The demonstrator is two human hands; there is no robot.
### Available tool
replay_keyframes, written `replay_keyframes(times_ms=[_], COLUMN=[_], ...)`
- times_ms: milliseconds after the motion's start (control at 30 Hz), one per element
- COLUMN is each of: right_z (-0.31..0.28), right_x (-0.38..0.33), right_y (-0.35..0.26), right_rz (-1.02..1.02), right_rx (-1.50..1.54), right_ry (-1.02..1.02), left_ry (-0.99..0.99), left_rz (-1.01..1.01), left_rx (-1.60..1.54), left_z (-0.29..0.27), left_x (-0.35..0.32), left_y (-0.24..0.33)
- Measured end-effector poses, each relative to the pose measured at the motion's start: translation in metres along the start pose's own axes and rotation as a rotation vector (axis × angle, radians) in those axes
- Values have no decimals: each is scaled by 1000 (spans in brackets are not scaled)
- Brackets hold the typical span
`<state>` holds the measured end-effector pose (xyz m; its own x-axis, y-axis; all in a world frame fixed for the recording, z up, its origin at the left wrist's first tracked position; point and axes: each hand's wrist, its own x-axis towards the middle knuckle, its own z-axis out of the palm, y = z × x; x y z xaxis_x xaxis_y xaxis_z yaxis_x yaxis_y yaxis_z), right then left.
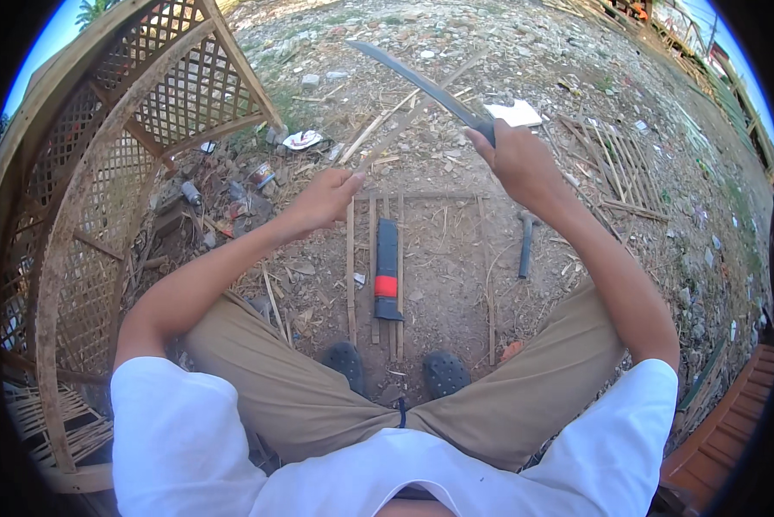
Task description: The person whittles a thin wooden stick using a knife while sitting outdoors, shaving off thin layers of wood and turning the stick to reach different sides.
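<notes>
Right under me, my white shirt [361, 474] gives way to tan trousers [507, 396], my knees spread wide, with two dark clogs [444, 375] on the dirt between them. Just past my feet, a black sheath [387, 246] with a red band lies lengthwise on some thin slats [351, 284]. Near it on the right, a hammer [525, 250] lies on the ground, its handle towards me.

Beyond the sheath, my left hand [322, 200] is raised, thumb and fingers closed on the near end of a wooden strip [391, 142] that slants away to the right. Farther out, my right hand [520, 168] has its fingers wrapped around the dark handle of a long knife [421, 82], whose blade points away and to the left. Knife and strip cross in my view; I cannot tell whether they touch.

To my left stands a wooden lattice [184, 90], with a can [262, 176] among litter beside it. Past my right hand lie a white slab [514, 113] and a rack of sticks [619, 164], and farther off spreads stony rubble [456, 43].
</notes>
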<state>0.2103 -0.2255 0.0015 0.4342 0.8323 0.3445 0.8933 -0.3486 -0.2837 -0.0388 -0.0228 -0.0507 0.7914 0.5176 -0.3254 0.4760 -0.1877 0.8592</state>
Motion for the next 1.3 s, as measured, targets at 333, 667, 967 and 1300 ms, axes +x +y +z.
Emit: replay_keyframes(times_ms=[333, 667, 967, 1300], right_z=[18, 0, 32, 26], right_x=[35, 11, -6, 28], right_y=[82, 35, -19, 104], right_rz=[78, -57, -250, 101], right_rx=[-123, 73, 73, -158], right_ry=[148, 186, -33, 161], left_ry=[-82, -267, -660, -598], left_rz=[42, -127, -231, -222], left_rx=[-149, -323, -1037, -804], left_z=[-15, -25, -34, -29], left_x=[-41, -26, -33, -36], left_y=[13, -4, 12, -20])
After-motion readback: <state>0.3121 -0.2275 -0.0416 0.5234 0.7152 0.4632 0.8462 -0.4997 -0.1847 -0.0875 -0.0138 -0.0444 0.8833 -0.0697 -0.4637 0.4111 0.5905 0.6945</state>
